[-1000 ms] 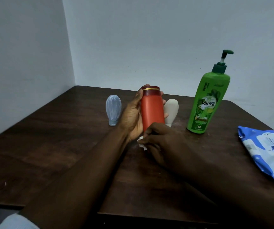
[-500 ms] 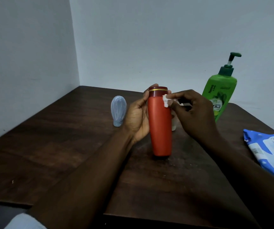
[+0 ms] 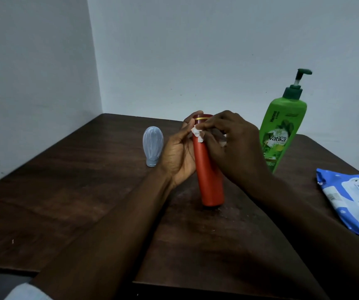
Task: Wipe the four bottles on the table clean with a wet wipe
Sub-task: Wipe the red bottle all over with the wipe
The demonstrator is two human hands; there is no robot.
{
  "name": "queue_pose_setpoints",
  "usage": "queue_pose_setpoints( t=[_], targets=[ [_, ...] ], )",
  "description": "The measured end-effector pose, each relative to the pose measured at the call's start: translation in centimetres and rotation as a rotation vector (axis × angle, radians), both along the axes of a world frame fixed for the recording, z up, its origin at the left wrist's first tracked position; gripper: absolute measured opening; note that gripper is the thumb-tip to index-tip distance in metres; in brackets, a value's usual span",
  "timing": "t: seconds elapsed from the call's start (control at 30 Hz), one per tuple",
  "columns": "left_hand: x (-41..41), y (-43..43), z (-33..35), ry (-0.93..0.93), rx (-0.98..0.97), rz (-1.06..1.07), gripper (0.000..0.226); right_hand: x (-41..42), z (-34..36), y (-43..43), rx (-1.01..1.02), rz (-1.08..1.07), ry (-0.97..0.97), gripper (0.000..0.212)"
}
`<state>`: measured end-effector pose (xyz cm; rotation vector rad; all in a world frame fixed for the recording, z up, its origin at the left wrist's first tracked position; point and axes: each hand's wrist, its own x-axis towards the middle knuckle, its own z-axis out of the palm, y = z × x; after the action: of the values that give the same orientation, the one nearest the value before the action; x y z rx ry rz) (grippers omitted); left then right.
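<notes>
1. The room is a bare corner: a pale left wall (image 3: pixel 33 83) meets a pale back wall (image 3: pixel 195 50) in a vertical line. Both are plain and dimly lit.
2. A dark brown wooden bench (image 3: pixel 76 202) is pushed into that corner. Its grain shows, with a few pale flecks and a dull scuffed patch around the foot of the red bottle.
3. Two bare forearms reach in from the near edge. A scrap of light sleeve (image 3: pixel 27 292) shows at the lower left.
4. A green pump bottle (image 3: pixel 282 131) stands upright at the back right, partly behind the right hand.
5. A blue and white pack of wipes (image 3: pixel 351 202) lies flat at the right edge of the bench, well apart from the bottles.
6. The red bottle (image 3: pixel 210 176) stands upright on its base near the middle of the bench, between the two hands. It has a dark cap with a gold band.
7. The left hand (image 3: pixel 178 156) holds the upper part of the red bottle, its fingers curled round the far side and one fingertip showing beside the cap.
8. The right hand (image 3: pixel 237 148) has its fingers pressed together, pinching the wipe against the bottle.
9. A small grey-blue bottle (image 3: pixel 152 146) stands cap-down to the left, near the left hand but apart from it.
10. The white wipe (image 3: pixel 197 135) is bunched small and touches the red bottle just under the gold band.
</notes>
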<state>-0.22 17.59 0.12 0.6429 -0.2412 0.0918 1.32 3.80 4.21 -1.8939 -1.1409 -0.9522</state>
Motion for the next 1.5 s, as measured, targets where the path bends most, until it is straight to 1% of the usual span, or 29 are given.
queue_pose_setpoints(
  t=[0.03, 0.1, 0.17, 0.27, 0.33, 0.4, 0.47, 0.5, 0.57, 0.67, 0.8, 0.9, 1.0, 1.03, 1.07, 1.13, 1.17, 1.23, 1.3, 1.4, 1.5],
  targets=[
    [-0.1, 0.0, 0.1, 0.009, -0.012, 0.023, 0.052, -0.1, 0.0, 0.2, -0.027, 0.005, -0.011, 0.014],
    [-0.1, -0.1, 0.0, 0.031, -0.035, 0.072, 0.036, -0.3, 0.1, 0.5, -0.077, 0.032, -0.024, 0.016],
    [-0.2, -0.2, 0.1, 0.025, -0.077, 0.077, 0.029, -0.5, 0.1, 0.8, -0.113, 0.048, -0.038, 0.017],
    [-0.2, -0.2, 0.1, 0.034, -0.124, 0.115, 0.032, -0.5, 0.3, 1.1, -0.148, 0.060, -0.059, 0.018],
    [-0.2, -0.3, 0.2, 0.051, -0.138, 0.098, 0.030, -0.4, 0.2, 0.9, -0.140, 0.060, -0.053, 0.018],
    [-0.2, -0.5, 0.3, 0.053, -0.096, 0.107, 0.029, -0.2, 0.1, 0.4, -0.099, 0.056, -0.034, 0.017],
    [-0.1, -0.6, 0.3, 0.008, -0.039, 0.109, 0.027, 0.1, 0.0, -0.4, -0.049, 0.037, -0.003, 0.016],
    [-0.1, -0.7, 0.3, -0.016, -0.020, 0.101, 0.025, 0.3, 0.0, -0.8, -0.016, 0.035, 0.042, 0.015],
    [-0.1, -0.6, 0.2, -0.058, 0.032, 0.095, 0.025, 0.9, 0.0, -1.6, 0.068, 0.057, 0.193, 0.013],
    [0.2, -0.3, -0.3, -0.058, 0.068, 0.080, 0.027, 1.9, -0.3, -2.3, 0.155, 0.090, 0.416, 0.012],
    [0.4, -0.1, -0.3, -0.077, 0.102, 0.083, 0.028, 3.1, -0.7, -2.6, 0.279, 0.246, 0.706, 0.010],
    [0.5, -0.1, -0.4, -0.098, 0.113, 0.067, 0.030, 3.7, -1.1, -2.5, 0.348, 0.336, 0.838, 0.015],
    [0.5, -0.1, -0.3, -0.096, 0.095, 0.062, 0.030, 3.7, -1.1, -2.5, 0.389, 0.363, 0.893, 0.017],
    [0.5, -0.1, -0.3, -0.090, 0.087, 0.059, 0.029, 3.5, -1.1, -2.5, 0.381, 0.338, 0.863, 0.016],
    [0.5, -0.1, -0.3, -0.079, 0.079, 0.059, 0.029, 3.2, -1.1, -2.5, 0.349, 0.282, 0.784, 0.014],
    [0.5, -0.2, -0.3, -0.069, 0.067, 0.056, 0.027, 2.4, -1.2, -2.2, 0.256, 0.141, 0.540, 0.014],
    [0.5, -0.3, -0.2, -0.068, 0.061, 0.058, 0.026, 2.0, -1.2, -1.9, 0.218, 0.104, 0.418, 0.016],
    [0.4, -0.3, -0.1, -0.068, 0.040, 0.072, 0.024, 1.3, -1.1, -1.2, 0.143, 0.086, 0.210, 0.018],
    [0.4, -0.3, 0.0, -0.065, 0.014, 0.077, 0.023, 0.8, -1.3, -0.6, 0.047, 0.067, 0.055, 0.019],
    [0.3, -0.2, 0.0, -0.039, -0.004, 0.083, 0.024, 0.4, -1.4, 0.0, -0.071, 0.080, -0.019, 0.019],
    [0.1, -0.1, 0.1, -0.028, 0.024, 0.095, 0.025, 0.1, -1.7, -0.3, -0.194, 0.089, -0.069, 0.019]
  ],
)
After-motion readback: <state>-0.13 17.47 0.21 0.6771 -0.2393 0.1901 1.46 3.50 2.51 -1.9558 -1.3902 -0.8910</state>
